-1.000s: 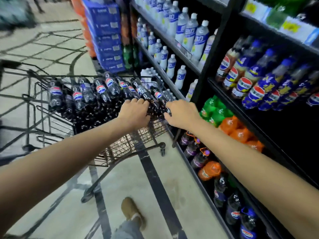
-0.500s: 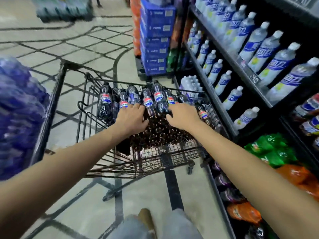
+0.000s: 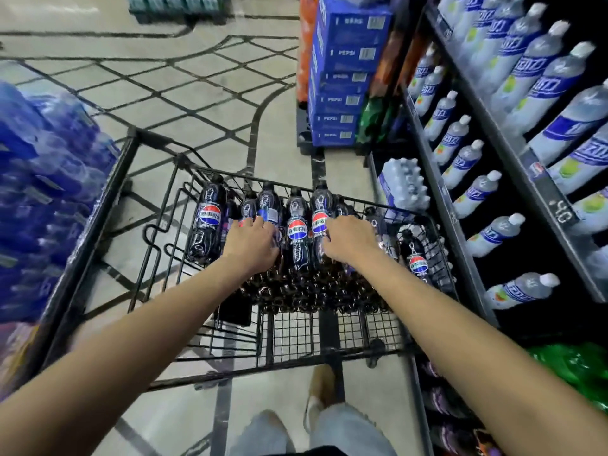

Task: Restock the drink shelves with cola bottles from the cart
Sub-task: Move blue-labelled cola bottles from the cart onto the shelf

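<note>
Grips cola bottles [image 3: 297,232] with left hand [image 3: 251,245] and right hand [image 3: 350,240], fingers curled over them, at frame centre. Lie packed in the black wire cart [image 3: 296,334], beside drink shelves [image 3: 546,192] along the frame's right, blue cartons [image 3: 342,77] at upper centre.

I swung my head toward 9 o'clock, off the shelves [image 3: 438,179] and square onto the cart [image 3: 296,327], while my left hand [image 3: 251,241] and right hand [image 3: 350,240] slid toward 12 o'clock over the cola bottles [image 3: 297,235], up to their labels.

Head view, steeply down, near cart [image 3: 98,232].
</note>
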The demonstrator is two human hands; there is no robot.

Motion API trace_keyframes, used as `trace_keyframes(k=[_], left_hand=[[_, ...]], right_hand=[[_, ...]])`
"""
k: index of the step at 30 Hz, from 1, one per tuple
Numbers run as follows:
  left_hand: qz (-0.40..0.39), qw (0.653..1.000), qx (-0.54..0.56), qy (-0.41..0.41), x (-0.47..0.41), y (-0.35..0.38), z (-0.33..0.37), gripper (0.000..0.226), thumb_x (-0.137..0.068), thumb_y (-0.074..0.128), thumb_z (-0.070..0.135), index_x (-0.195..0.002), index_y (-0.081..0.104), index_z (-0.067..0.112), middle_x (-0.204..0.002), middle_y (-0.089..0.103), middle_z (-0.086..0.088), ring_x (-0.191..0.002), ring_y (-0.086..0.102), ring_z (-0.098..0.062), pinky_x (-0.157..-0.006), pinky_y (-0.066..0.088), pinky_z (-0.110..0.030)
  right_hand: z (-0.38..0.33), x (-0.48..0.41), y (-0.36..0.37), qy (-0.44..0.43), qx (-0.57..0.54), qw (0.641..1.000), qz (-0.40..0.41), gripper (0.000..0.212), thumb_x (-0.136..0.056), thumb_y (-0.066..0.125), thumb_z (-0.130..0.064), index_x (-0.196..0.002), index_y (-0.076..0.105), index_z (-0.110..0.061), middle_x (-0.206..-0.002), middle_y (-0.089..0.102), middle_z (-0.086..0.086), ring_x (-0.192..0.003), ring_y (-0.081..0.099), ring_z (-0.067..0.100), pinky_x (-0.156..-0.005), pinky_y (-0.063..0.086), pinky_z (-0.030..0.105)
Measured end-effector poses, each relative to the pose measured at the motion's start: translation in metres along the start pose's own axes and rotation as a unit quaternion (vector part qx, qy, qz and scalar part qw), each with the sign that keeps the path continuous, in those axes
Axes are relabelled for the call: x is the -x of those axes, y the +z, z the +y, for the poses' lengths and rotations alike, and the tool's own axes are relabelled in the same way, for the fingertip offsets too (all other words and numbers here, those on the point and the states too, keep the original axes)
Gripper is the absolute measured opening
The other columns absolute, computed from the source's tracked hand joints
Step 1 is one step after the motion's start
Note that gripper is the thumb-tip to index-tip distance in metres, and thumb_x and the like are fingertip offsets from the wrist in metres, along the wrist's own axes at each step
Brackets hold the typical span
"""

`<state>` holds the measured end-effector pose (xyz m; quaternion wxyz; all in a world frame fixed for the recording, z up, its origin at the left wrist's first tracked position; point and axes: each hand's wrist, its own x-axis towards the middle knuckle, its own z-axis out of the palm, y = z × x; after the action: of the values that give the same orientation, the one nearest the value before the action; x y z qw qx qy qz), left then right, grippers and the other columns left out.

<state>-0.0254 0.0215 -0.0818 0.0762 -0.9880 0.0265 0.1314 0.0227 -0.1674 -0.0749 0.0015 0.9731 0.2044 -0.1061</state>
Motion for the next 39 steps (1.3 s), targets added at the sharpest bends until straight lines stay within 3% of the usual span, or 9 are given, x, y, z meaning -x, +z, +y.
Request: trace_keyframes(k=[3,7,11,17,29,32,34,36,39], left_hand=[[-0.010,0.999,0.006,-0.032,-0.020,0.006,0.000,0.055,-0.095,0.043,0.048,-0.134,0.042,0.010,-0.133,0.051,-0.010,-0.124,0.049,-0.027,-0.107,0.038,-0.047],[-0.019,0.990,0.086,-0.109,-0.040,0.024,0.002,0.070,-0.094,0.044,0.054,-0.143,0.029,0.007,-0.142,0.044,-0.013,-0.131,0.044,-0.029,-0.110,0.035,-0.049],[-0.052,0.959,0.202,-0.193,-0.051,0.042,0.007,0.088,-0.093,0.046,0.058,-0.151,0.008,0.003,-0.155,0.025,-0.016,-0.140,0.032,-0.031,-0.107,0.038,-0.047],[-0.037,0.903,0.310,-0.294,-0.064,0.054,0.021,0.090,-0.087,0.060,0.054,-0.146,0.020,-0.001,-0.148,0.033,-0.020,-0.133,0.037,-0.039,-0.099,0.040,-0.051],[0.031,0.851,0.436,-0.291,-0.066,0.068,0.011,0.065,-0.086,0.068,0.035,-0.130,0.039,-0.003,-0.127,0.049,-0.023,-0.118,0.047,-0.037,-0.098,0.042,-0.044],[0.081,0.793,0.525,-0.297,-0.055,0.065,0.010,0.057,-0.083,0.070,0.034,-0.125,0.043,0.006,-0.103,0.058,-0.003,-0.097,0.058,-0.026,-0.079,0.044,-0.032],[0.072,0.756,0.583,-0.288,-0.050,0.061,0.009,0.068,-0.085,0.068,0.040,-0.137,0.032,0.013,-0.108,0.050,0.003,-0.099,0.055,-0.022,-0.084,0.041,-0.030],[0.043,0.713,0.648,-0.266,-0.047,0.054,0.007,0.069,-0.085,0.068,0.042,-0.137,0.028,0.019,-0.122,0.048,-0.002,-0.102,0.059,-0.024,-0.092,0.048,-0.036],[0.016,0.655,0.723,-0.220,-0.036,0.035,0.010,0.054,-0.088,0.067,0.036,-0.128,0.033,0.022,-0.110,0.063,-0.012,-0.078,0.071,-0.019,-0.069,0.057,-0.031]], right_hand=[[0.010,-0.020,0.009,0.013,-0.005,1.000,-0.012,0.033,-0.094,0.047,-0.027,-0.121,0.051,-0.009,-0.106,0.063,0.008,-0.099,0.059,0.028,-0.070,0.037,0.033],[0.017,-0.042,0.027,0.070,-0.073,0.993,-0.052,0.066,-0.096,0.046,-0.049,-0.142,0.033,-0.003,-0.121,0.061,0.011,-0.105,0.062,0.028,-0.073,0.043,0.033],[0.014,-0.054,0.048,0.109,-0.137,0.982,-0.076,0.087,-0.091,0.047,-0.062,-0.146,0.024,0.001,-0.139,0.049,0.015,-0.117,0.057,0.031,-0.087,0.047,0.038],[0.005,-0.063,0.065,0.168,-0.192,0.963,-0.091,0.102,-0.085,0.055,-0.067,-0.149,0.016,0.002,-0.151,0.032,0.019,-0.123,0.053,0.031,-0.090,0.052,0.039],[-0.001,-0.066,0.071,0.194,-0.212,0.956,-0.062,0.091,-0.081,0.068,-0.052,-0.142,0.029,0.002,-0.136,0.048,0.016,-0.108,0.059,0.026,-0.071,0.041,0.030],[-0.001,-0.060,0.069,0.187,-0.238,0.952,-0.049,0.084,-0.081,0.066,-0.054,-0.139,0.034,-0.001,-0.132,0.050,0.013,-0.109,0.057,0.026,-0.072,0.040,0.031],[-0.001,-0.054,0.065,0.188,-0.278,0.941,-0.043,0.080,-0.081,0.065,-0.054,-0.137,0.037,-0.004,-0.131,0.051,0.011,-0.110,0.057,0.027,-0.075,0.042,0.032],[0.001,-0.045,0.058,0.189,-0.332,0.923,-0.036,0.077,-0.080,0.066,-0.054,-0.135,0.039,-0.007,-0.128,0.053,0.008,-0.107,0.057,0.027,-0.076,0.046,0.033],[0.006,-0.029,0.044,0.192,-0.413,0.890,-0.017,0.065,-0.079,0.066,-0.055,-0.125,0.045,-0.014,-0.116,0.057,0.002,-0.095,0.060,0.021,-0.071,0.045,0.031]])
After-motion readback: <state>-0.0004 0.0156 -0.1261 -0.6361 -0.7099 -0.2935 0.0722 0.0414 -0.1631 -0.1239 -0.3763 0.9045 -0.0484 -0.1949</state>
